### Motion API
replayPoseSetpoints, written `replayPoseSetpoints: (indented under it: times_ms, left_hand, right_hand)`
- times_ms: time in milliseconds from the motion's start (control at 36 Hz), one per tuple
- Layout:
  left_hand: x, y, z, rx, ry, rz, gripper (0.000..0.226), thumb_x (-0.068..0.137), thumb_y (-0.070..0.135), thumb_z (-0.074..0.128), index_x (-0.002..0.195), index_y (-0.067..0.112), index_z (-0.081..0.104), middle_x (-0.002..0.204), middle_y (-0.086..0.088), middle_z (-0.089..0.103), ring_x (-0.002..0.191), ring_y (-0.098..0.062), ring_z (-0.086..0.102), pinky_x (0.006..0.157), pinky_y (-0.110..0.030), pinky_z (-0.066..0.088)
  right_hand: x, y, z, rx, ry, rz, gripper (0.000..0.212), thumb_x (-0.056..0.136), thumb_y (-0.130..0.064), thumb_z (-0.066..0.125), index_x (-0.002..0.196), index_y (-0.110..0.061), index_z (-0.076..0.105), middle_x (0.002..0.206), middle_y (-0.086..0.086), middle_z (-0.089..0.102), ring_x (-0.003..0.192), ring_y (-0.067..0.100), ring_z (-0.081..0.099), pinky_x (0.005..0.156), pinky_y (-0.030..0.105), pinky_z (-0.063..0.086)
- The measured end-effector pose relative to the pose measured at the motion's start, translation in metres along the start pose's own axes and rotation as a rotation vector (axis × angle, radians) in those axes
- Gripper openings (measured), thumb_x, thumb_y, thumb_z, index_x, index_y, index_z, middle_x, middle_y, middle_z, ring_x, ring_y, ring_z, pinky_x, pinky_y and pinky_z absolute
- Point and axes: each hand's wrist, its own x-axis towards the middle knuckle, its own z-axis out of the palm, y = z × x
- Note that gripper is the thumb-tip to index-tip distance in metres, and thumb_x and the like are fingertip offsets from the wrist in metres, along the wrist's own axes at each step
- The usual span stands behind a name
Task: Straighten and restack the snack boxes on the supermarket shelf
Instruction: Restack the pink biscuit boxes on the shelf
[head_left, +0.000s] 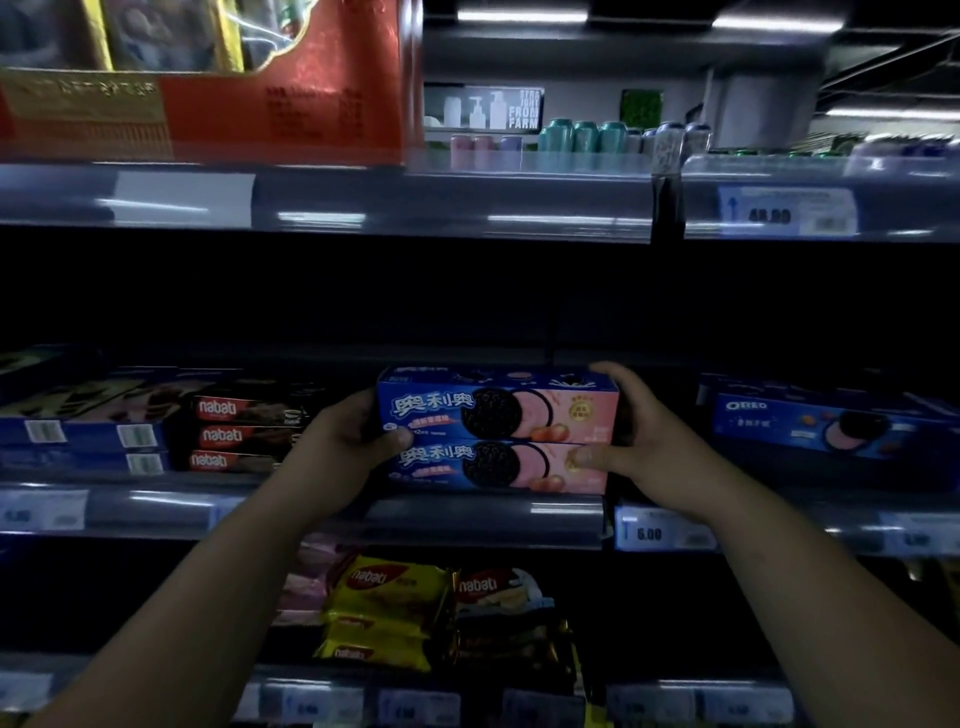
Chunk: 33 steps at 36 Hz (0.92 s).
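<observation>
Two blue-and-pink Oreo boxes sit stacked on the middle shelf (467, 512), front faces toward me. The top box (498, 408) lies squarely on the bottom box (501, 467). My left hand (345, 434) grips the stack's left end, thumb across the seam between the two boxes. My right hand (636, 434) clasps the right end, fingers curled over the top box's upper edge and thumb on the bottom box's front.
Three stacked red nabati boxes (236, 434) and blue boxes (83, 426) stand to the left. Another Oreo box (826, 423) lies to the right. Yellow nabati packs (387, 608) fill the shelf below. A red gift box (208, 78) sits on the top shelf.
</observation>
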Motion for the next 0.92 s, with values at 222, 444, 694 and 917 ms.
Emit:
replayPoseSetpoints:
  times_ms: [222,444,694,917]
  left_hand:
    - [-0.014,0.031,-0.004,0.144,0.178,0.230,0.077,0.065,0.042,0.071,0.137,0.039,0.043,0.136,0.014,0.050,0.124,-0.008,0.049,0.096,-0.036,0.048]
    - [-0.011,0.079,0.061,0.282,0.082,0.547,0.059,0.075,0.040,0.071,0.121,0.060,0.039,0.132,0.027,0.045,0.123,0.005,0.044,0.087,0.000,0.038]
    - [0.000,0.106,0.235,0.352,-0.142,0.718,0.054,0.080,0.038,0.070,0.131,0.033,0.053,0.129,0.019,0.047,0.123,0.005,0.042,0.103,-0.011,0.032]
    - [0.038,0.099,0.341,0.246,-0.273,0.382,0.059,0.079,0.035,0.076,0.130,0.043,0.048,0.131,0.015,0.046,0.116,-0.001,0.046,0.090,-0.020,0.041]
  right_hand:
    - [-0.012,-0.002,0.003,0.020,0.133,-0.014,0.113,0.065,-0.027,0.088,0.147,-0.053,0.015,0.143,-0.018,0.036,0.130,0.004,0.040,0.108,0.033,0.036]
    - [-0.045,0.007,-0.036,-0.014,0.254,-0.061,0.101,0.057,-0.044,0.083,0.140,-0.057,0.026,0.144,-0.017,0.040,0.120,0.000,0.052,0.096,0.030,0.049]
    - [-0.105,0.039,-0.142,-0.246,0.301,-0.031,0.088,0.075,-0.039,0.081,0.143,-0.052,0.026,0.144,-0.024,0.038,0.126,-0.011,0.040,0.103,0.023,0.040]
    - [-0.115,0.065,-0.234,-0.503,0.326,-0.024,0.075,0.082,-0.036,0.075,0.144,-0.038,0.034,0.139,-0.021,0.036,0.124,-0.003,0.032,0.100,0.020,0.030]
